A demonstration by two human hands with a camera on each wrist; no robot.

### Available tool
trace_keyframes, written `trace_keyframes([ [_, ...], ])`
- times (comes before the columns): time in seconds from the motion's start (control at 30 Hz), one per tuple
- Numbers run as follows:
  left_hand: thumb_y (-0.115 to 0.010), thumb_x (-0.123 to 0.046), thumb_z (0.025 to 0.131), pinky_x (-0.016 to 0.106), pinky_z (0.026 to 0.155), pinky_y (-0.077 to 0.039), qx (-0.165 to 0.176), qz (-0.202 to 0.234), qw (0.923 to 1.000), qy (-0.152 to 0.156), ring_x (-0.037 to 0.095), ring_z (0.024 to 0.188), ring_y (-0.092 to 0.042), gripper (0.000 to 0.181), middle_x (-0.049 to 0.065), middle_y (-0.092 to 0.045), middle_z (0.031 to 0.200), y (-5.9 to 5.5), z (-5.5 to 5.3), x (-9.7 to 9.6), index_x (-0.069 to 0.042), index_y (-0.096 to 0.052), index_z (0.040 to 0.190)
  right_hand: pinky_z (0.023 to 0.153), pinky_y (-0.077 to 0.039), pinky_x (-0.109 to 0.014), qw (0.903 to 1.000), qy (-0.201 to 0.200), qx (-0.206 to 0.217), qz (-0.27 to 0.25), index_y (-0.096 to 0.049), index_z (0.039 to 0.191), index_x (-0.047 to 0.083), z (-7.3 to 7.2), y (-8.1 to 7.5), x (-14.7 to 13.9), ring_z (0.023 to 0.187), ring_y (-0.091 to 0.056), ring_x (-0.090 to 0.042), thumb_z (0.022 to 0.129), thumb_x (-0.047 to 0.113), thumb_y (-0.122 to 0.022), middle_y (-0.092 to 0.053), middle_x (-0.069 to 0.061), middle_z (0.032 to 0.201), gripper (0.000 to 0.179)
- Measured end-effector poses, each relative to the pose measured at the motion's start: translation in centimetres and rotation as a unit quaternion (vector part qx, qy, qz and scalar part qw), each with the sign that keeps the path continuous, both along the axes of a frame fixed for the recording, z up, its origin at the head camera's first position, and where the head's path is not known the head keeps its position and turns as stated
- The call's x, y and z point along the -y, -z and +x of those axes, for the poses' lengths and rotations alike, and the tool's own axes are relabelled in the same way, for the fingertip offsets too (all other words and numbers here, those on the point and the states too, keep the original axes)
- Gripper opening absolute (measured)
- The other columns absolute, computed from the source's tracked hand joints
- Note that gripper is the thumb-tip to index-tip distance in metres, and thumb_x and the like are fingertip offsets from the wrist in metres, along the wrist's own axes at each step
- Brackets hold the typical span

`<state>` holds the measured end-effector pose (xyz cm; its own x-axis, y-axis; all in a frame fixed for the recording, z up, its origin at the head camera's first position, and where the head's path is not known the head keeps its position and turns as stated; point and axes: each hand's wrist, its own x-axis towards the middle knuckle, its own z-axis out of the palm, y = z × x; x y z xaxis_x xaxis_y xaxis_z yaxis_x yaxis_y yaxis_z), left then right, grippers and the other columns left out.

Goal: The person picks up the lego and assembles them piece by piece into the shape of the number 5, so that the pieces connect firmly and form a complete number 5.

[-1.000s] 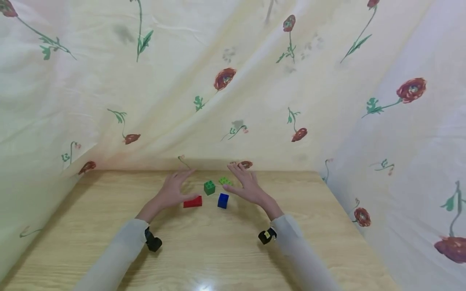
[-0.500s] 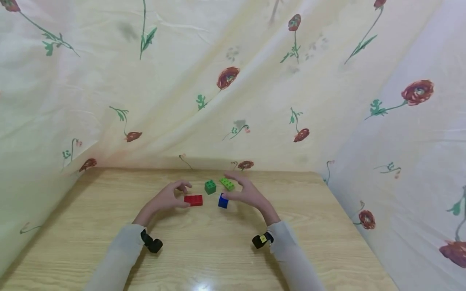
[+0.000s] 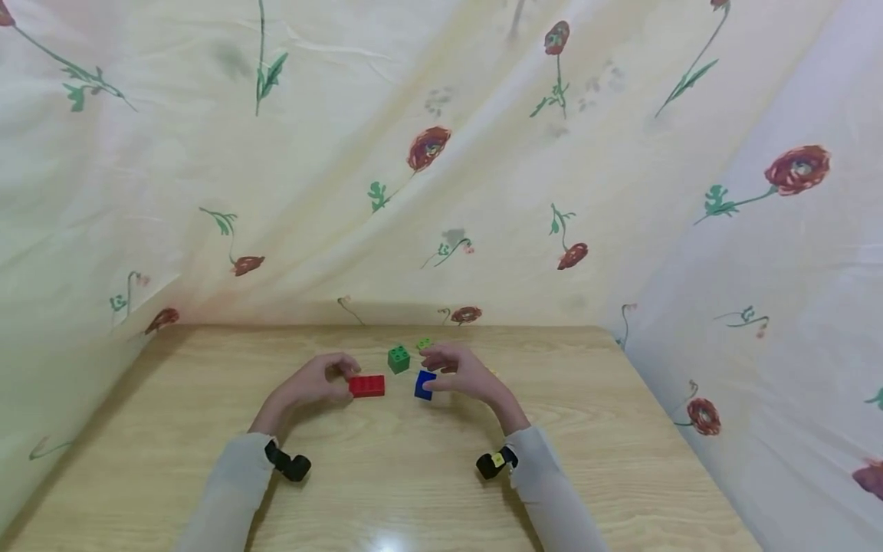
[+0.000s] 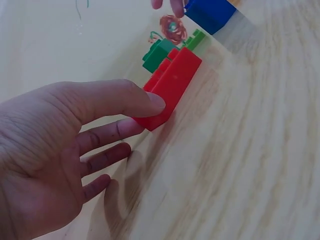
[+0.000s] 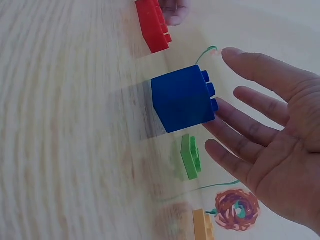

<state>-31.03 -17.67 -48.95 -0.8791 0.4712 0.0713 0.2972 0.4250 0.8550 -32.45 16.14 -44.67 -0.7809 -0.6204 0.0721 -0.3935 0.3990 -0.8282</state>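
Observation:
At the left end of a red toy building brick (image 3: pixel 367 386), my left hand (image 3: pixel 313 381) has its thumb on the near side and its index finger at the back. The left wrist view shows this thumb (image 4: pixel 150 103) lying on the red brick, with the other fingers loosely bent below. A blue toy brick (image 5: pixel 181 100) stands just in front of my right hand (image 3: pixel 469 377). Seen from the right wrist, those fingers (image 5: pixel 245 127) are spread behind the blue brick and the thumb is apart from it. Whether any right fingertip touches it, I cannot tell.
Between and behind the hands sit a dark green brick (image 3: pixel 398 359) and a flat light green brick (image 3: pixel 424 344), partly hidden by the right hand. An orange-yellow brick (image 5: pixel 201 225) lies beyond the right hand. A flowered cloth (image 3: pixel 310 192) hangs along the wooden table's (image 3: pixel 386 475) back edge.
Both hands have come down from above the bricks. The left fingers have closed on the red brick's end. The right hand has lowered beside the blue brick, its fingers now covering part of the light green one.

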Motion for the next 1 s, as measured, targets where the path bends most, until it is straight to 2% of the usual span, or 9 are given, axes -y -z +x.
trace_keyframes([
  [0.2,-0.082,-0.009,0.081,0.038,0.095,-0.046,0.014,-0.018,0.9995,-0.020,0.021,0.104,-0.058,0.034,0.006,-0.070,0.111,-0.4,0.5,-0.5,-0.010,-0.073,0.114,0.105,-0.048,-0.053,1.0000,-0.001,0.001,0.001,-0.053,0.143,-0.004,0.0,0.4,0.0,0.120,-0.063,-0.035,0.089,0.010,-0.078,-0.066,-0.023,0.129,0.060],
  [0.4,-0.083,-0.009,0.080,0.041,0.097,-0.047,0.028,-0.037,0.9984,-0.033,0.020,0.105,-0.059,0.035,0.003,-0.071,0.112,-0.8,0.7,-1.4,-0.013,-0.074,0.113,0.104,-0.050,-0.046,0.9998,0.003,0.008,0.016,-0.055,0.142,-0.002,-0.1,1.0,0.0,0.120,-0.063,-0.031,0.090,0.010,-0.078,-0.068,-0.018,0.128,0.058],
  [0.63,-0.084,-0.011,0.080,0.044,0.098,-0.048,0.016,-0.042,0.9984,-0.034,0.020,0.105,-0.060,0.033,0.001,-0.073,0.111,-0.8,0.4,-2.2,-0.015,-0.076,0.111,0.103,-0.052,-0.044,0.9992,0.022,0.013,0.031,-0.061,0.138,0.002,-0.4,1.5,0.2,0.117,-0.063,-0.028,0.088,0.011,-0.080,-0.067,-0.014,0.129,0.054],
  [0.83,-0.084,-0.013,0.081,0.043,0.097,-0.049,-0.003,-0.038,0.9991,-0.019,0.020,0.105,-0.062,0.033,0.003,-0.074,0.110,-0.6,0.3,-2.8,-0.011,-0.076,0.112,0.095,-0.055,-0.039,0.9982,0.042,0.005,0.044,-0.067,0.129,0.004,-0.4,1.7,0.3,0.108,-0.063,-0.023,0.086,0.010,-0.082,-0.069,-0.012,0.121,0.045],
  [1.0,-0.085,-0.013,0.080,0.045,0.099,-0.048,0.008,-0.035,0.9988,-0.032,0.019,0.106,-0.061,0.033,0.000,-0.074,0.110,-0.3,0.5,-3.3,-0.015,-0.077,0.112,0.092,-0.055,-0.038,0.9981,0.045,0.004,0.043,-0.069,0.125,0.003,-0.2,1.8,0.5,0.104,-0.064,-0.023,0.086,0.008,-0.081,-0.069,-0.015,0.118,0.042],
])
